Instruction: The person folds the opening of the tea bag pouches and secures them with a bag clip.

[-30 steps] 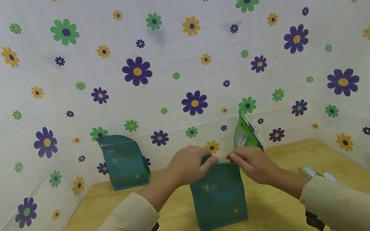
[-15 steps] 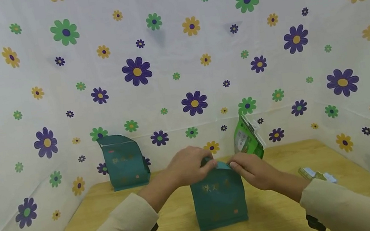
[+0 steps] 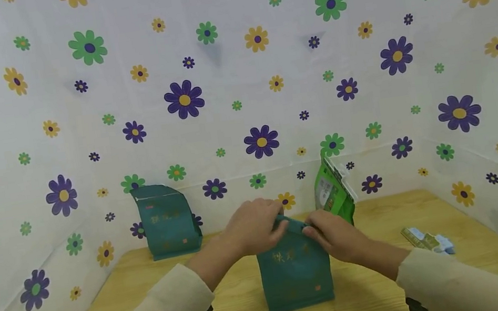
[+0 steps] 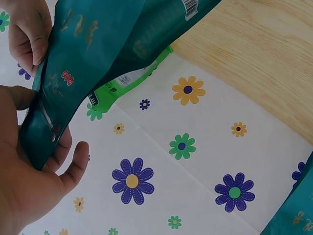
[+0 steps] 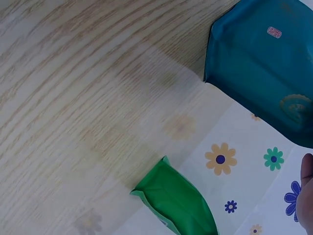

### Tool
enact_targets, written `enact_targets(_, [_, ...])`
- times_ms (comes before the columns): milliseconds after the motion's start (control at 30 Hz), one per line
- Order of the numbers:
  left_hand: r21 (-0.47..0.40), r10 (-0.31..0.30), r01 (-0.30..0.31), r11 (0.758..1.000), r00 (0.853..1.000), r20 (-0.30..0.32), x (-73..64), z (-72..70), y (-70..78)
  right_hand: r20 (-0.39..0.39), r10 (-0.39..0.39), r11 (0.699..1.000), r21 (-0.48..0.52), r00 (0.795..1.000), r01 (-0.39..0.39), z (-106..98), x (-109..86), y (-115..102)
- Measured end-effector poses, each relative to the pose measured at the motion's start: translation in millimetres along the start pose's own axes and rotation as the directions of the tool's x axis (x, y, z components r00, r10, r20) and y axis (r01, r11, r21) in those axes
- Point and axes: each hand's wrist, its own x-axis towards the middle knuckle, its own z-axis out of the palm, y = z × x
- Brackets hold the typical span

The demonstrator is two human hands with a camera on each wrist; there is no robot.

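A teal stand-up bag (image 3: 296, 279) with gold lettering stands upright on the wooden table in front of me. My left hand (image 3: 255, 226) grips the left end of its top edge; in the left wrist view, the thumb and fingers of that hand (image 4: 32, 183) lie on opposite sides of the bag (image 4: 85, 54). At the top's right end, my right hand (image 3: 339, 237) pinches the edge between thumb and fingers. Between the hands, a narrow strip of the top appears folded over. The right wrist view shows the bag's lower part (image 5: 259, 63).
Another teal bag (image 3: 170, 227) stands at the back left. A green pouch (image 3: 332, 191) leans behind my right hand. Small pale blue and gold pieces (image 3: 428, 241) lie on the table (image 3: 375, 302) at right. Flower-patterned cloth (image 3: 223, 111) encloses the back and sides.
My right hand has moved slightly down and left along the bag's top, uncovering more of the green pouch. The top strip now looks flatter. The left hand has barely shifted.
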Motion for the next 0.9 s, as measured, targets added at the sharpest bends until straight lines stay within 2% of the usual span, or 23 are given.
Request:
enact_targets(167, [0.073, 0.02, -0.019, 0.997, 1.0, -0.007, -1.0, 3.1, -0.4, -0.024, -0.024, 1.0, -0.008, 0.999, 0.024, -2, -1.4, 0])
enact_targets(267, [0.078, 0.018, -0.017, 0.997, 1.0, -0.008, -1.6, 3.6, -0.4, -0.03, -0.05, 0.999, 0.0, 0.998, 0.05, -8, -2.5, 3])
enact_targets(400, [0.066, 0.008, -0.008, 0.998, 1.0, -0.003, -1.8, 3.3, -0.3, -0.052, -0.072, 0.997, -0.036, 0.996, 0.07, -17, -5.3, 13])
enact_targets(633, [0.055, -0.002, 0.001, 0.998, 1.0, 0.018, -1.5, 3.4, 0.6, -0.061, 0.0, 0.996, -0.09, 0.998, -0.006, -40, -14.9, 30])
enact_targets(900, [0.058, -0.006, 0.005, 0.998, 1.0, 0.024, -0.5, 3.2, 0.7, -0.087, 0.04, 0.984, -0.17, 0.995, -0.054, -62, -29.7, 53])
